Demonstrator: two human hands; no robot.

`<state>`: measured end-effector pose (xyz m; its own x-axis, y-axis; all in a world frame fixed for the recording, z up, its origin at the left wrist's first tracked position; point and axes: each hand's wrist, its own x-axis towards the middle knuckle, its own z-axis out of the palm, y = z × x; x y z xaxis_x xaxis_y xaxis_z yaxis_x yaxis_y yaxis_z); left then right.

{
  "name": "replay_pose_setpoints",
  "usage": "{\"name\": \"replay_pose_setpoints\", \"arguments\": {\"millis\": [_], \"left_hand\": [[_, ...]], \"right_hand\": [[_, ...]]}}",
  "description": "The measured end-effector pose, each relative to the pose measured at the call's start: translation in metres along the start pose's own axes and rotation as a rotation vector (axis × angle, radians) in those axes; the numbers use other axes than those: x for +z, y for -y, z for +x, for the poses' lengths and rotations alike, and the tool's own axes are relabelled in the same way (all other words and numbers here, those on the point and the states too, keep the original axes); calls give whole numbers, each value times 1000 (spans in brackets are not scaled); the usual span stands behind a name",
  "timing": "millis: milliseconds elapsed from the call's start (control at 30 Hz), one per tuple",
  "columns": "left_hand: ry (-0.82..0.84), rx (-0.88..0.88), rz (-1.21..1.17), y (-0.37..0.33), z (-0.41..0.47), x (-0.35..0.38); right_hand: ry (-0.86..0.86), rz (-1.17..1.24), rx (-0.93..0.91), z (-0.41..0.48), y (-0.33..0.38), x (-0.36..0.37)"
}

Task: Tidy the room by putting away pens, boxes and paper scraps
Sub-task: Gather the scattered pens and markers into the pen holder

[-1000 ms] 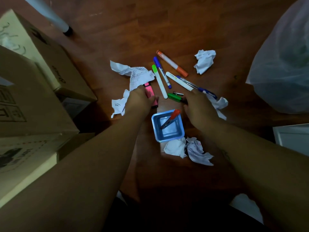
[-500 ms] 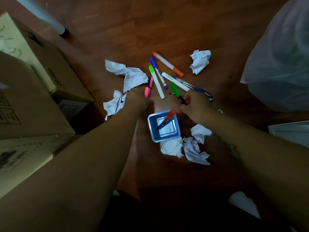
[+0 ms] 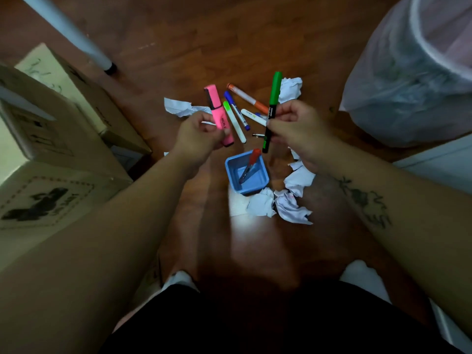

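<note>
My left hand (image 3: 198,135) grips a pink highlighter (image 3: 216,108), lifted above the floor. My right hand (image 3: 293,129) pinches a green marker (image 3: 274,93) held nearly upright. Just below both hands stands a blue square pen holder (image 3: 260,181) with a red pen (image 3: 251,162) leaning inside. On the wood floor behind lie a light-green-capped marker (image 3: 233,121), a blue-capped one (image 3: 236,109), an orange one (image 3: 246,97) and a white one (image 3: 252,117). Crumpled paper scraps lie near the holder (image 3: 291,208), beside my right wrist (image 3: 298,180), at the back right (image 3: 290,89) and back left (image 3: 178,107).
Stacked cardboard boxes (image 3: 51,139) fill the left side. A bin lined with a translucent plastic bag (image 3: 408,80) stands at the right. A white furniture leg (image 3: 76,37) meets the floor at the upper left. A white panel (image 3: 439,162) is at the right edge.
Both hands have risen off the floor. The left lifted the pink highlighter, the right lifted the green marker and turned it upright. The camera has moved back a little.
</note>
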<state>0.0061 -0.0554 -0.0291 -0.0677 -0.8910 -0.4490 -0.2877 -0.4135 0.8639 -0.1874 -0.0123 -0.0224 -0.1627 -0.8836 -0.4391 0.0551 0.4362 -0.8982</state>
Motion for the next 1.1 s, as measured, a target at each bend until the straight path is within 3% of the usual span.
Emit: {"name": "replay_pose_setpoints", "arguments": {"millis": [267,867,1100], "left_hand": [[66,148,100,0,-44,13],[71,46,45,34,-72,24],[87,29,276,35,-62,25]], "right_hand": [[19,-138,-38,-29,-14,10],[-13,-251,23,-58,-54,11],[-2,-266,90,-48,-44,1]]}}
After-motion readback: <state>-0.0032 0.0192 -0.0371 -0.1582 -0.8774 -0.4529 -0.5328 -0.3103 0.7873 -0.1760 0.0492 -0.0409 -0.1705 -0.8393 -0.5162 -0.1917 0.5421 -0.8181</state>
